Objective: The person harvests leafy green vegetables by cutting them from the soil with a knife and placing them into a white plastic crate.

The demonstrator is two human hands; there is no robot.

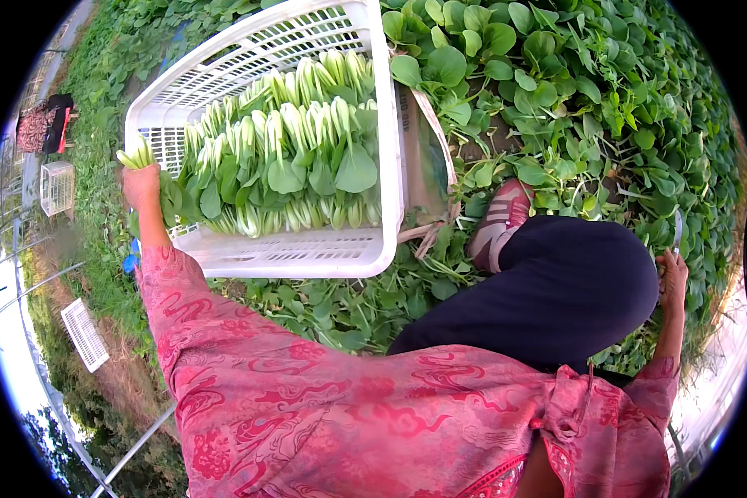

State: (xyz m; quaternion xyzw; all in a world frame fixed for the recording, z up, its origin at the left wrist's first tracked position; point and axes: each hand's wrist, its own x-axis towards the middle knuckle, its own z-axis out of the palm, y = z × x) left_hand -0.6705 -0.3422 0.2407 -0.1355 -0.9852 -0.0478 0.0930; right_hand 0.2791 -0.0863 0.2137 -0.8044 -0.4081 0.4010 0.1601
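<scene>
My left hand [142, 188] grips a small bunch of leafy greens [137, 154] by the stalks, at the left end of a white plastic crate [383, 155]. Their pale cut ends stick up above the fist, and leaves hang toward the crate. Inside the crate, pak choi [286, 146] lies in packed rows, with light stems and broad green leaves. Far to the right, beside my bent knee, my right hand [673, 280] is closed on the handle of a knife [678, 231]. Its blade points away from me, close to the growing plants; the fingers hide most of the handle.
Dense leafy plants [560, 68] grow beyond and to the right of the crate. A bag with a pale strap [436, 131] lies against the crate's right side. My shoe [501, 224] stands among the greens. Other white crates [57, 188] sit at far left, near a person [43, 124].
</scene>
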